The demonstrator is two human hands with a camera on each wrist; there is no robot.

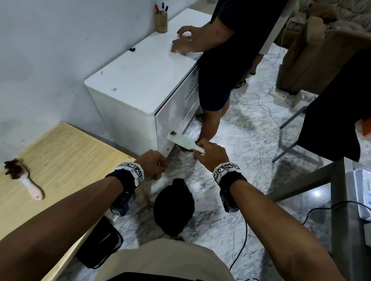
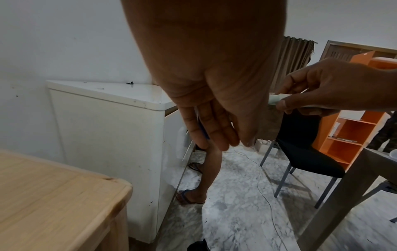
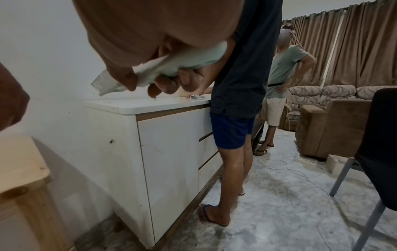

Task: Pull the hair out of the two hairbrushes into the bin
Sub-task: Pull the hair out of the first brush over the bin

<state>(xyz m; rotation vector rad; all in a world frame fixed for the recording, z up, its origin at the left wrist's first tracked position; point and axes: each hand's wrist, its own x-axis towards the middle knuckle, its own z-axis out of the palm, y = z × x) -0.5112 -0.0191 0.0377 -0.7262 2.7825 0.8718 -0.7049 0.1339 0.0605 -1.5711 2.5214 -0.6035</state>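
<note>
My right hand [image 1: 203, 150] grips the handle of a pale green hairbrush [image 1: 183, 141], held out level with its bristles up and a small dark tuft of hair [image 1: 172, 132] at its tip. The right wrist view shows my fingers [image 3: 171, 83] curled round that brush [image 3: 189, 61]. My left hand [image 1: 161, 163] hangs just left of it, above the black bin [image 1: 173, 205] on the floor; its fingers [image 2: 214, 134] are straight, point down and hold nothing. A pink hairbrush [image 1: 23, 176] clogged with dark hair lies on the wooden table [image 1: 73, 156].
A white cabinet [image 1: 140, 79] stands against the wall beyond the bin, and another person [image 1: 224, 57] leans on it. A pen cup [image 1: 161, 21] sits on top. Cables [image 1: 263, 131] trail over the marble floor. A black chair [image 1: 339, 108] and a grey table [image 1: 339, 189] are at the right.
</note>
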